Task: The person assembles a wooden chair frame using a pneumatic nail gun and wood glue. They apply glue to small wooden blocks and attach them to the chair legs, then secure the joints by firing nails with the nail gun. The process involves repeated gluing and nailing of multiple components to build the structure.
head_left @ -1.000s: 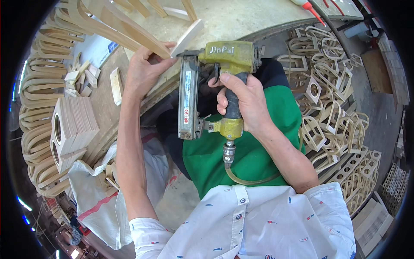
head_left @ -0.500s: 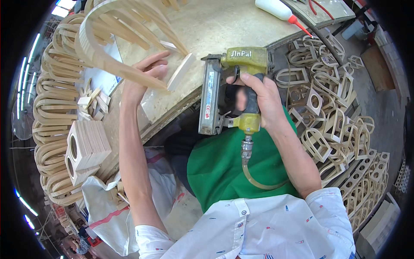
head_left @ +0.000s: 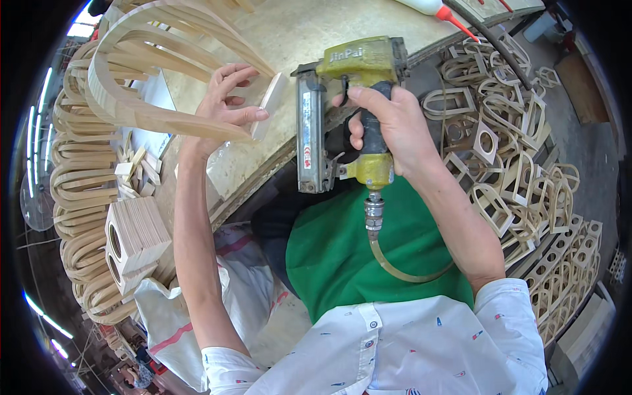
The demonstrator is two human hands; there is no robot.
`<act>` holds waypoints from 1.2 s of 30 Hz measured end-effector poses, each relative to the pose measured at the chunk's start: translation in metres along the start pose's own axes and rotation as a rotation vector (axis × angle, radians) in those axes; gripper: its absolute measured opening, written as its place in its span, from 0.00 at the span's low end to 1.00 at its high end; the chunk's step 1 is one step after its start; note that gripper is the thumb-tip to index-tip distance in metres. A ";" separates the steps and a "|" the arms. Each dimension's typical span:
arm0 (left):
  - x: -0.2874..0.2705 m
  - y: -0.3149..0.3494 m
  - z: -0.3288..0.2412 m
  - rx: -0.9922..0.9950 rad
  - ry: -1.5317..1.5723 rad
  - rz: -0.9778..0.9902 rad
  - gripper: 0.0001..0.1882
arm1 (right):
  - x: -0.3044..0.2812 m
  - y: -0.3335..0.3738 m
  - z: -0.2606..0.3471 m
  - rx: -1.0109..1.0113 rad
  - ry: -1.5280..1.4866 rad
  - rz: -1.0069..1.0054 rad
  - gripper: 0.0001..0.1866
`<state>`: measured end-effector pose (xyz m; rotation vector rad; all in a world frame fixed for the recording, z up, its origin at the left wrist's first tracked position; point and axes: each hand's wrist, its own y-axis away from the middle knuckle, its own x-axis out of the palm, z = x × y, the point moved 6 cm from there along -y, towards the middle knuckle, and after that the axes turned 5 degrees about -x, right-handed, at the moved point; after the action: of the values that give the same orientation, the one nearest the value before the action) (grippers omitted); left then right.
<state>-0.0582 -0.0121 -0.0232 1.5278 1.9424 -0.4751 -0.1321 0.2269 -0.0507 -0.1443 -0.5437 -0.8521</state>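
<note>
Wooden U-frame point(head_left: 174, 122) around left hand point(head_left: 225, 104); fingers loosely parted, thumb at end strip point(head_left: 268, 107), firm hold unclear. U-frame's near limb hides part of hand. Right of U-frame: right hand point(head_left: 398, 128), curled round yellow-green nail gun point(head_left: 359, 58). Left: row of bent frames point(head_left: 76, 181). Beneath: pale worktable point(head_left: 289, 39). Far right: piled frames point(head_left: 475, 146) on grey floor point(head_left: 596, 155).

Right hand point(head_left: 392, 125) gripping a nail gun point(head_left: 362, 62); left hand point(head_left: 220, 105) inside a curved wooden frame point(head_left: 100, 82).
The left fingers are parted, the thumb at a pale wooden strip point(head_left: 268, 105) across the frame's open end. A red-nozzled bottle point(head_left: 424, 5) lies far right on the tabletop point(head_left: 309, 26); holed boards point(head_left: 148, 227) stand stacked left.
</note>
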 end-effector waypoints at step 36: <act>0.005 -0.003 0.012 -0.039 0.113 0.021 0.39 | 0.000 -0.006 -0.006 0.083 -0.043 0.027 0.12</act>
<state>-0.0590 -0.0172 -0.0359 1.5795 2.0072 -0.3467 -0.1342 0.2217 -0.0562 -0.0942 -0.6150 -0.8005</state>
